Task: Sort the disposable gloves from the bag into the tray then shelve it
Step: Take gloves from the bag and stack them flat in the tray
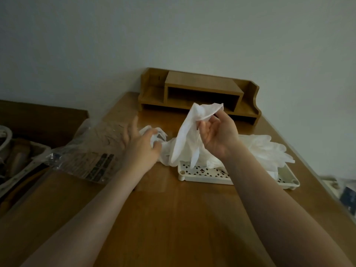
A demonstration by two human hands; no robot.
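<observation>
Person stands at a wooden desk (173,218) w/ both bare arms reaching fwd. Right hand (217,134) is raised above the desk, palm up, fingers curled, pinching the cuff of one white glove (187,132); glove hangs down from the grip, its finger ends dangling over the near-left corner of the tray (204,175). Left hand (141,145) is low on the desk, fingers curled round a crumpled glove (154,134) just right of the clear plastic bag (90,151). Bag lies flat at the desk's left edge, printed label facing up.

Tray is white, perforated, sits on the desk to the right of centre; a loose pile of gloves (267,149) lies in it and spills over its far and right sides. Wooden shelf unit (200,93) stands at the desk's back against the wall (173,31), well apart from the tray. Clutter at far left is too dim to tell.
</observation>
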